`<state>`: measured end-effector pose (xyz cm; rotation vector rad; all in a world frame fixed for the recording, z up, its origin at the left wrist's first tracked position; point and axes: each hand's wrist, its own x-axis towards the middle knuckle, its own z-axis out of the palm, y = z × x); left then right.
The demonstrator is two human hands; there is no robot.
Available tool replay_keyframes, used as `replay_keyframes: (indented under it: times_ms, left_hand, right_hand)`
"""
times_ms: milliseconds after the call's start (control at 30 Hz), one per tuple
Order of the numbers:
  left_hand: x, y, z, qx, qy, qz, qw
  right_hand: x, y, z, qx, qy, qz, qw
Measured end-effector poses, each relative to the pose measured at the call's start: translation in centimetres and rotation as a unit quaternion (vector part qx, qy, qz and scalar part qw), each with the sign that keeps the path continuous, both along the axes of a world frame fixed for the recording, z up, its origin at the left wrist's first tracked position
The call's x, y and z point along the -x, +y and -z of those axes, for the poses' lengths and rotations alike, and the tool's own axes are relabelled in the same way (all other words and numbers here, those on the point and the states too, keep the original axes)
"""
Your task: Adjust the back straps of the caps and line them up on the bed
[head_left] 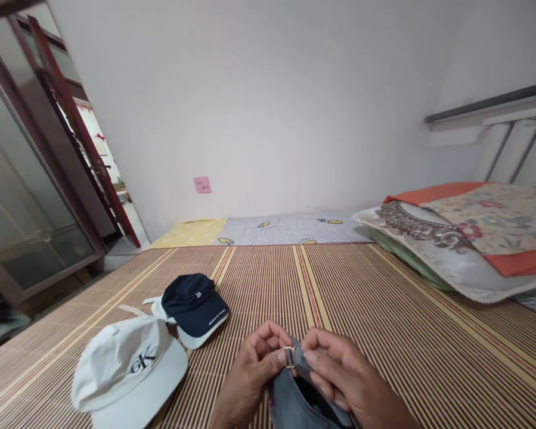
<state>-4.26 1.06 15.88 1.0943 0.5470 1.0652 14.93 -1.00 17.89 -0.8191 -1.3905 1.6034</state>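
Observation:
A grey cap is held low in front of me, its back strap towards the top and its dark inside partly showing. My left hand pinches the strap beside a small metal buckle, with the thumb against the buckle. Just to the right of the buckle, my right hand grips the strap between thumb and fingers. To the left, a white cap with dark letters on its front lies on the mat, and a navy cap with a light-edged brim lies behind it.
A striped bamboo mat covers the bed. Pillows with a patterned orange-edged cover are stacked at the right. A checked cloth runs along the wall. A pink note is on the wall, and an open door stands at the left.

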Motion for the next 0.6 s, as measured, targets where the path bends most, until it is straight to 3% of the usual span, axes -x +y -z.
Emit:
replay_keyframes:
  times_ms: [133, 367, 600]
  left_hand:
    - [0.11, -0.2, -0.17, -0.004, 0.033, 0.0, 0.999]
    - [-0.41, -0.42, -0.21, -0.006, -0.016, 0.015, 1.0]
    - [-0.31, 0.01, 0.18, -0.026, 0.027, -0.024, 0.999]
  right_hand:
    - [-0.26, 0.14, 0.36, 0.027, 0.027, -0.01, 0.999]
    - [0.15, 0.04, 0.05, 0.024, -0.017, -0.022, 0.999]
    - [0.22, 0.15, -0.03, -0.033, -0.076, 0.027, 0.996]
